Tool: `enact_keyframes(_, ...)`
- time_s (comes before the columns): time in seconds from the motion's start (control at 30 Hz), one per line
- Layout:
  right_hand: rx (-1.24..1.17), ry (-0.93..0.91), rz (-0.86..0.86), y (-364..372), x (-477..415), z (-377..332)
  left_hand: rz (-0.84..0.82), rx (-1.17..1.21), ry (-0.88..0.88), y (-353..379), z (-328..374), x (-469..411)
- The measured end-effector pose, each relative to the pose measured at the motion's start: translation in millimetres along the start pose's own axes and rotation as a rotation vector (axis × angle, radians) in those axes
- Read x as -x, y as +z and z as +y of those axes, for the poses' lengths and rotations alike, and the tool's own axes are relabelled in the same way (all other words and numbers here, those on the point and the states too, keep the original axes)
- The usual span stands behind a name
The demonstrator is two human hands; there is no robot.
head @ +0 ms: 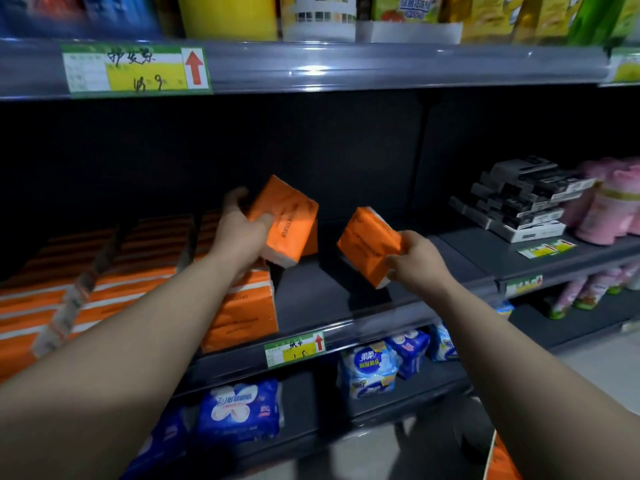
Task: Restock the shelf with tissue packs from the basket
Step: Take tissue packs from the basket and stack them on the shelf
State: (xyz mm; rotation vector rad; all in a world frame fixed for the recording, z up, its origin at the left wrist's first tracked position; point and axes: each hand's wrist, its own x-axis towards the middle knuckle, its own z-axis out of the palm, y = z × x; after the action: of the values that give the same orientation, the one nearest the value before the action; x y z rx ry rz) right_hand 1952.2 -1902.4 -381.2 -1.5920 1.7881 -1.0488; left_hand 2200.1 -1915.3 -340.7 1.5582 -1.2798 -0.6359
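My left hand (239, 233) grips an orange tissue pack (291, 220), tilted in the air above the stacked orange packs (242, 313) on the dark middle shelf (318, 296). My right hand (415, 258) holds a second orange tissue pack (369, 244), also tilted, over the bare part of the shelf to the right of the stack. Rows of orange packs (86, 289) fill the shelf's left side. An orange corner, perhaps the basket (502, 462), shows at the bottom right edge.
Black-and-white boxes (523, 199) and pink rolls (609, 206) stand on the shelf to the right. Blue and white packs (242, 410) lie on the lower shelf. Bottles and cartons line the top shelf (311, 64). A price label (294, 348) sits on the shelf's front rail.
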Motion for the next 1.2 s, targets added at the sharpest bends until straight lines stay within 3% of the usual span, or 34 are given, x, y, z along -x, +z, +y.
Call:
enact_keyframes(0.4, -0.042, -0.129, -0.134, 39, -25, -19, 0.144, -0.020, 0.027, -34, -24, 1)
enact_keyframes(0.63, 0.084, -0.179, -0.226, 83, -55, -37, 0.237, 0.131, -0.192, -41, -34, -7)
enact_keyframes(0.93, 0.061, -0.083, -0.209, 114, -87, -37, 0.189, 0.149, -0.239, -40, -52, -22)
enact_keyframes(1.2, 0.260, -0.163, -0.117, 124, -106, -41, 0.190, 0.201, -0.275, -38, -50, -21)
